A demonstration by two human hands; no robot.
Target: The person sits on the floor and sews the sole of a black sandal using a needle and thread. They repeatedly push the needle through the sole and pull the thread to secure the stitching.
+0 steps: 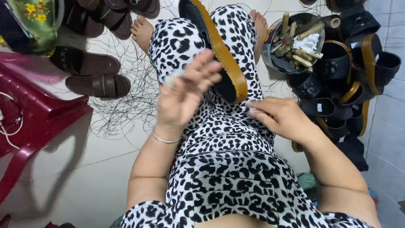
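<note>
A sandal [223, 55] with a black footbed and a tan sole edge lies along my lap, toe pointing away from me. My left hand [185, 93] is raised just left of it, blurred, with fingers pinched on a small pale object [174, 77] I cannot identify. My right hand [278, 118] rests on my leopard-print lap [219, 160], its fingertips close to the near end of the sandal; nothing shows in it. My bare feet [141, 29] lie on the floor beyond my knees.
A metal bowl [270, 50] holding several tools and a white rag stands at the upper right. A heap of black sandals [350, 76] fills the right side by a tiled wall. Brown sandals [90, 74], loose black threads [126, 101] and a red plastic stool [38, 114] lie to the left.
</note>
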